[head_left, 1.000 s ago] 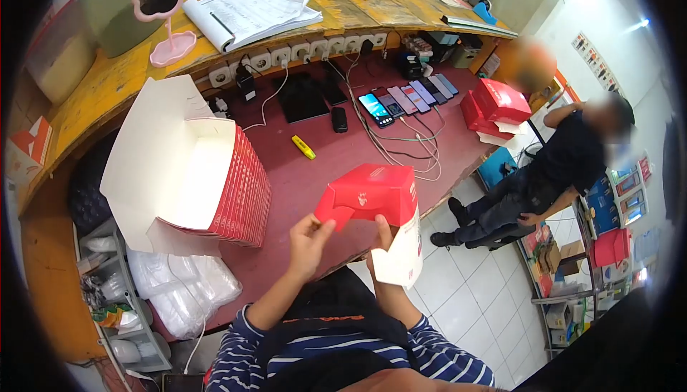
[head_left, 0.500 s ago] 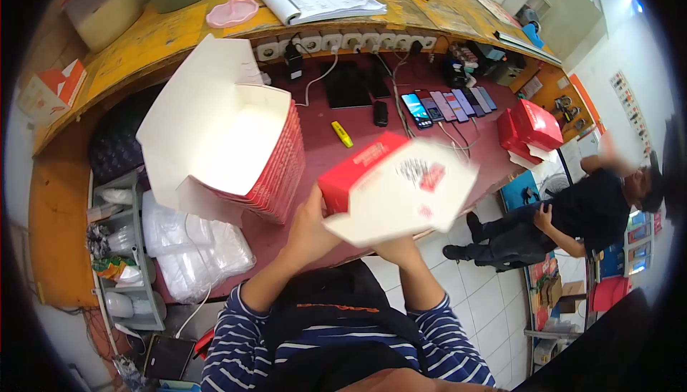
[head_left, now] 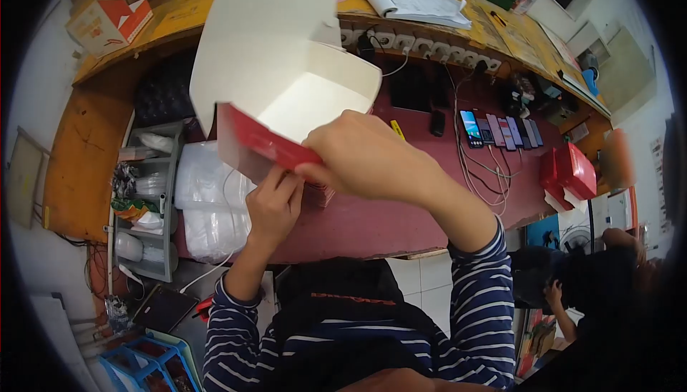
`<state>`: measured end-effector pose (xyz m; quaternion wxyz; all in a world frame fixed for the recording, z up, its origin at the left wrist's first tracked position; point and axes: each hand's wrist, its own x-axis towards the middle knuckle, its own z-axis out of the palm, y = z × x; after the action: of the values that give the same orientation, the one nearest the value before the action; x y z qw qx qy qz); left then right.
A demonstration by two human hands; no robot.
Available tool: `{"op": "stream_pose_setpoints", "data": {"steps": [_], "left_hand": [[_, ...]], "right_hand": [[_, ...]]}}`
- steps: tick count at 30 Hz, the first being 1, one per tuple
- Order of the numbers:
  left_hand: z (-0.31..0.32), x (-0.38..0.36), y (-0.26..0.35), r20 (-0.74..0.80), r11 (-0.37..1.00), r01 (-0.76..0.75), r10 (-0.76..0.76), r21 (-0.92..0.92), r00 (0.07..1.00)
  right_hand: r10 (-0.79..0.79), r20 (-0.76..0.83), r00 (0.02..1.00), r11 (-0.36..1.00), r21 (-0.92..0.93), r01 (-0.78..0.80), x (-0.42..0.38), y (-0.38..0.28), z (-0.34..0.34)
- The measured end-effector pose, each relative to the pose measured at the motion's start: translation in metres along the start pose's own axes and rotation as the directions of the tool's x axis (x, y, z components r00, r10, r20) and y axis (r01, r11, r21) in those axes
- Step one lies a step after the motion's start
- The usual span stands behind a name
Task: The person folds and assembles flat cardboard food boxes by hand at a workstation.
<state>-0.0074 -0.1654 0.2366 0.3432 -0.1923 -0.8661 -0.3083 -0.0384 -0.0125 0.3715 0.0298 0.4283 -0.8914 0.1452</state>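
An open carton box (head_left: pixel 315 102), white inside, tops the stack of nested red boxes (head_left: pixel 320 194) on the dark red table. Its large white lid flap (head_left: pixel 265 30) stands up at the back left. My right hand (head_left: pixel 372 154) grips a red panel (head_left: pixel 261 140) at the near side of this box, fingers closed over its right end. From below, my left hand (head_left: pixel 273 204) pinches the same panel, its fingertips close to my right hand. Most of the stack below is hidden by my hands.
Clear plastic bags (head_left: pixel 204 202) lie left of the stack, by a grey rack (head_left: pixel 161 242). To the right are a yellow highlighter (head_left: pixel 397 130), a row of phones (head_left: pixel 494 131) with cables, and more red boxes (head_left: pixel 569 170). Another person (head_left: pixel 572 277) is at the far right.
My hands have moved left, from holding a red-and-white box above the table's middle to the stack. The right hand now reaches across. The view has shifted left.
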Motion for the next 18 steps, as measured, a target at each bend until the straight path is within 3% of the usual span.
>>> {"op": "stream_pose_setpoints", "data": {"steps": [2, 3, 7, 10, 12, 16, 18], "left_hand": [[-0.002, 0.004, -0.001, 0.019, 0.999, -0.026, 0.027, -0.029, 0.999], [-0.004, 0.005, 0.001, 0.024, 0.999, -0.006, 0.007, -0.048, 1.0], [-0.002, 0.008, -0.003, -0.052, 0.979, 0.046, -0.057, -0.199, 0.997], [-0.012, 0.018, -0.006, 0.035, 0.965, 0.01, -0.001, -0.262, 0.999], [-0.015, 0.021, -0.007, 0.095, 0.967, -0.02, 0.046, -0.256, 0.994], [-0.01, 0.015, -0.008, 0.08, 0.973, -0.01, 0.029, -0.231, 0.996], [-0.005, 0.01, -0.008, 0.059, 0.979, -0.127, 0.138, -0.162, 0.989]], "right_hand": [[0.151, 0.096, 0.984, 0.989, -0.007, -0.151, 0.013, 0.008, 0.004], [0.153, 0.095, 0.984, 0.988, -0.026, -0.152, 0.016, 0.013, 0.008], [0.134, 0.096, 0.986, 0.985, -0.125, -0.122, 0.019, 0.013, 0.028], [0.041, 0.052, 0.998, 0.972, -0.234, -0.027, 0.02, 0.013, 0.044], [0.008, 0.146, 0.989, 0.955, -0.296, 0.036, 0.02, 0.011, 0.046], [0.008, 0.199, 0.98, 0.968, -0.247, 0.042, 0.028, 0.009, 0.039], [0.1, 0.202, 0.974, 0.993, -0.085, -0.084, 0.044, 0.009, 0.035]]}}
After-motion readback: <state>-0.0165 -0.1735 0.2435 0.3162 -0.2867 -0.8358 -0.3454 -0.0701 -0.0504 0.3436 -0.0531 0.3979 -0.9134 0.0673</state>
